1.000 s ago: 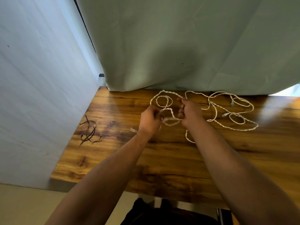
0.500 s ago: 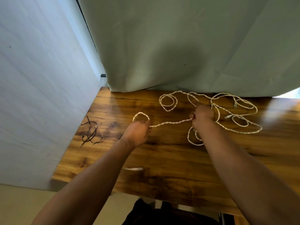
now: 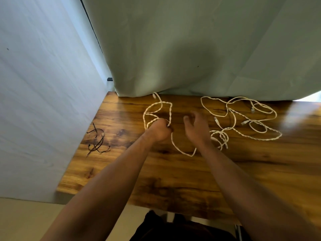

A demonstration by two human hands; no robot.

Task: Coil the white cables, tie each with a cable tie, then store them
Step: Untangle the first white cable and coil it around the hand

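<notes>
We stretch 2 bare forearms forward from the lower edge of the view, and they converge toward the wrists. Our left grip (image 3: pixel 160 130) is a tight fist with its back turned up, the fingers curled round several loops of the white cable (image 3: pixel 171 110). Our right grip (image 3: pixel 196 129) hovers just beside it without touching it, back of the hand toward us. Its fingers are loosely spread and slightly bent, and the thumb points toward the left fist. It holds nothing that we can see. Both wrists look roughly straight.
</notes>
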